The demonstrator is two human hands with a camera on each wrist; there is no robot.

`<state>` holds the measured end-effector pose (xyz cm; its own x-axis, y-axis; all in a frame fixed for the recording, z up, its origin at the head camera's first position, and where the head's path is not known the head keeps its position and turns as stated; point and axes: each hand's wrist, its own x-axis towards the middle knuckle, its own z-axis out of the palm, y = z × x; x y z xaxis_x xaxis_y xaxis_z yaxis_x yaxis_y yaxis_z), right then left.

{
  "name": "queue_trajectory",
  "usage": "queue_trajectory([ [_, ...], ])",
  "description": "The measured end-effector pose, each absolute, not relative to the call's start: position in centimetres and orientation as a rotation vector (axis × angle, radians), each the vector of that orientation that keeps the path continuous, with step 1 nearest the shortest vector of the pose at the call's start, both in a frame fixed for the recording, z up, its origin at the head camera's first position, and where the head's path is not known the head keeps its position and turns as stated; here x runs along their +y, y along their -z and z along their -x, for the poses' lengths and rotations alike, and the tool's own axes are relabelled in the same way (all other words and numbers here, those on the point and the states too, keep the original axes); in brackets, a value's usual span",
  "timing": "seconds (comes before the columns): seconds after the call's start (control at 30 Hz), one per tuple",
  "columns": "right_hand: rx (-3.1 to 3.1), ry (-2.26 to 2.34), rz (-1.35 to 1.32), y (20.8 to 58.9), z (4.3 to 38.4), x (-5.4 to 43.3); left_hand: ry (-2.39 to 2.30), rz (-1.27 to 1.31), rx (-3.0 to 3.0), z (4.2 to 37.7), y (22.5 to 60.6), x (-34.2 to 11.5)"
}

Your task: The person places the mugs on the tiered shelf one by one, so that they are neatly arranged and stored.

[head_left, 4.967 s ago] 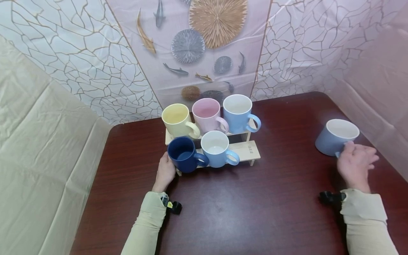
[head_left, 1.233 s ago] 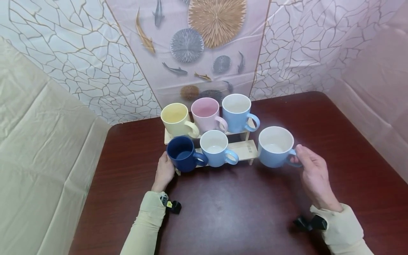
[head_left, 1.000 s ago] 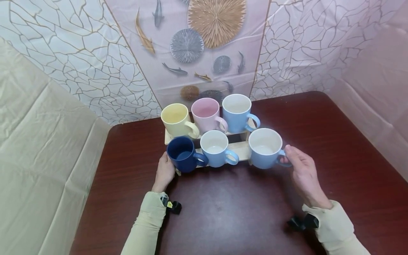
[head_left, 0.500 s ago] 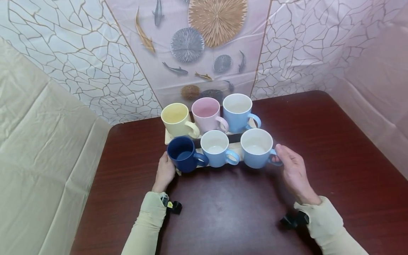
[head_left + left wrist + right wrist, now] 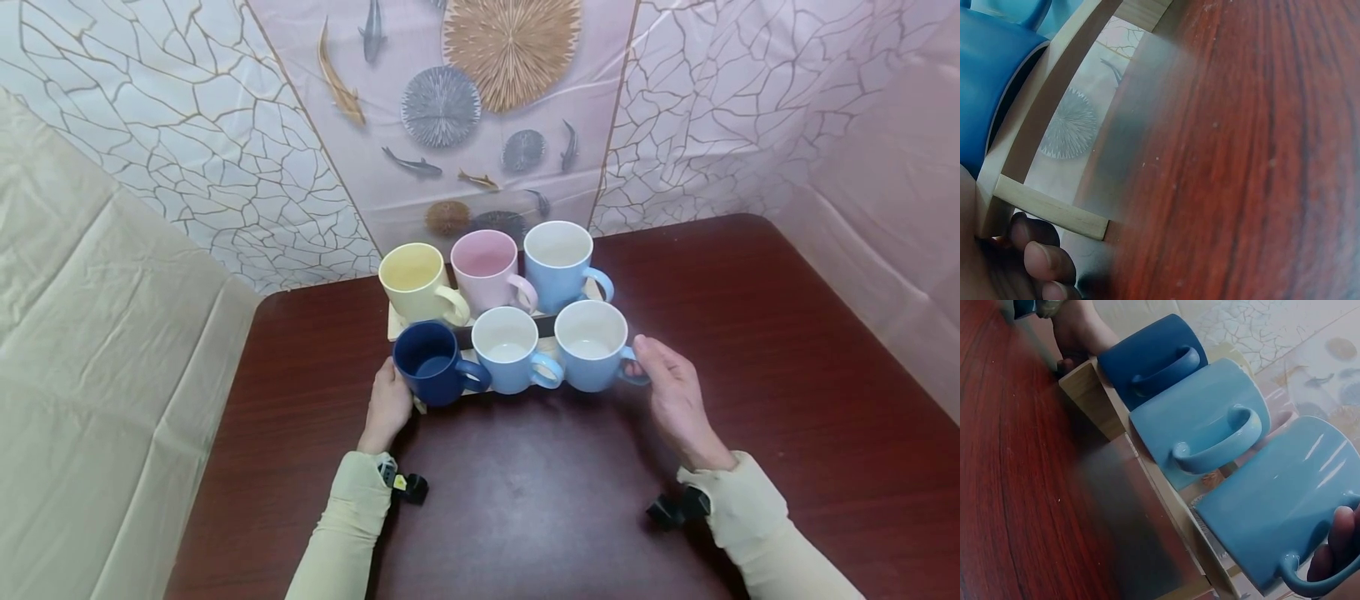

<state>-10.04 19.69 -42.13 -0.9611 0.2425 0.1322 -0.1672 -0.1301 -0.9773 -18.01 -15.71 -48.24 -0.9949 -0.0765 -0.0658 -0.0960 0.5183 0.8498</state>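
My right hand (image 5: pixel 673 402) pinches the handle of a light blue mug (image 5: pixel 588 373), upright at the right end of the lower wooden shelf (image 5: pixel 1054 208). Whether its base touches the shelf I cannot tell. In the right wrist view, fingers (image 5: pixel 1341 531) curl through the handle. Beside it stand another light blue mug (image 5: pixel 506 372) and a dark blue mug (image 5: pixel 429 379), handles turned right. My left hand (image 5: pixel 388 406) grips the shelf's left end next to the dark blue mug; its fingertips (image 5: pixel 1044 259) curl beneath the wood in the left wrist view.
Behind, on the higher shelf, stand a yellow mug (image 5: pixel 416 300), a pink mug (image 5: pixel 487 287) and a third light blue mug (image 5: pixel 557 283). The reddish-brown table (image 5: pixel 517 500) extends forward and to both sides. Patterned cloth (image 5: pixel 300 167) hangs along the back.
My right hand has taken the light blue mug from the table's right side and carried it left to the lower shelf, beside the middle mug. My left hand has stayed put.
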Motion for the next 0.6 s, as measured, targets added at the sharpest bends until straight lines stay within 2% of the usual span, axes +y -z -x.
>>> queue_trajectory([
  [0.6, -1.911, -2.155, 0.059, 42.9, 11.1, 18.9, -1.52, 0.169, 2.731, 18.1, 48.4, -15.8],
])
